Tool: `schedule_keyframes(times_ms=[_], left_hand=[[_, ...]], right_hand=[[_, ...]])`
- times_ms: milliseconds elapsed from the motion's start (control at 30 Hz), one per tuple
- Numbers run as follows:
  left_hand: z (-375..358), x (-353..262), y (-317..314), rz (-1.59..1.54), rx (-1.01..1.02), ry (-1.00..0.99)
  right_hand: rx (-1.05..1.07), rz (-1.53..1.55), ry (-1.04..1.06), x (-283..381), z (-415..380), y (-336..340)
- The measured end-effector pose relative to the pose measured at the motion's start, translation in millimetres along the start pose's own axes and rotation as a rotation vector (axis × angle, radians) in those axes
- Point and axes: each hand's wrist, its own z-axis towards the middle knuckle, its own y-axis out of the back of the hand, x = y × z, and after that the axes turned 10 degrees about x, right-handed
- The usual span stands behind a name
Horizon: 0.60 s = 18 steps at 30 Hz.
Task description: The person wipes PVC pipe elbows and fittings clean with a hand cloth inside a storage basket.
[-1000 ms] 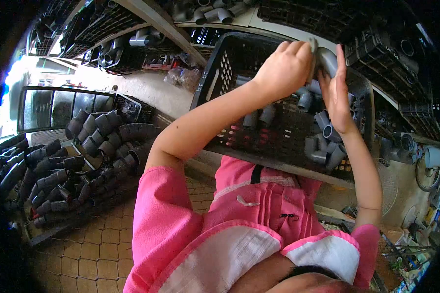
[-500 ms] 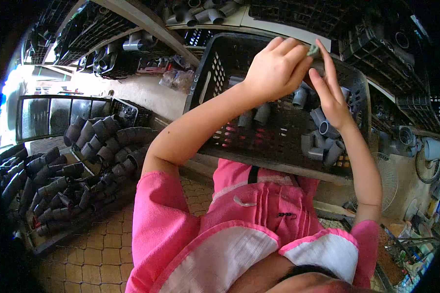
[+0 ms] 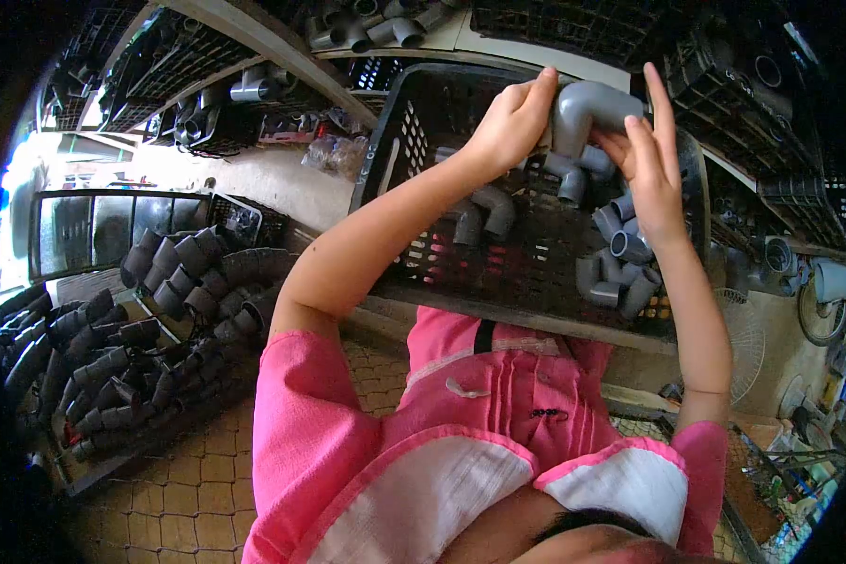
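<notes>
A large grey elbow pipe fitting (image 3: 583,111) is held above the black plastic crate (image 3: 545,296). My right hand (image 3: 650,174) grips its right end, with the thumb in front, some fingers behind and one finger stretched upward. To the left of the fitting is my left hand (image 3: 515,120), its fingers closed and thumb pointing up; what it holds, if anything, is hidden. Below, inside the crate, lie several smaller grey fittings: one elbow (image 3: 498,211) toward the left, a tee-like piece (image 3: 567,177) in the middle and a cluster of elbows (image 3: 620,282) at the lower right.
A large heap of dark pipe elbows (image 3: 188,273) lies at the left on a low wooden-edged platform. Shelves with crates (image 3: 197,70) of fittings rise behind and on both sides. A fan (image 3: 747,343) and a bicycle wheel (image 3: 822,315) stand at the right.
The hands have moved apart, and the large elbow now shows between them. A small greenish thing at my left fingertips is out of sight now.
</notes>
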Motion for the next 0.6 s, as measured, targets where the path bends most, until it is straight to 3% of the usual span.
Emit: schedule_keyframes(times_ms=[67,167,267,300,367,467,500,600], left_hand=[[-5.9,-7.3,0.5,-0.121,0.027,0.162],[1.3,4.7,-0.8,-0.389,0.009,0.135],[-5.4,-8.0,9.5,-0.510,0.271,0.146],[-5.4,-12.6,11.7,-0.553,0.340,0.127],[-13.7,-25.4,16.5,-0.417,0.265,0.094],[-8.0,-21.5,26.1,-0.379,0.263,0.120],[-6.2,-19.5,27.1,-0.368,0.244,0.138],[-3.9,-16.7,32.9,-0.231,0.334,0.107]], right_hand=[[-0.036,-0.136,0.044,-3.7,2.4,2.7],[-0.128,-0.348,0.175,-5.7,4.4,0.1],[-0.146,-0.549,0.290,-11.6,7.3,4.6],[-0.103,-0.533,0.274,-11.2,7.9,7.3],[-0.017,-0.499,0.243,-8.4,9.3,12.8],[0.066,-0.276,-0.052,3.1,7.4,16.9],[-0.005,-0.297,-0.077,2.3,8.5,19.1],[-0.148,-1.139,0.148,7.7,5.1,20.8]])
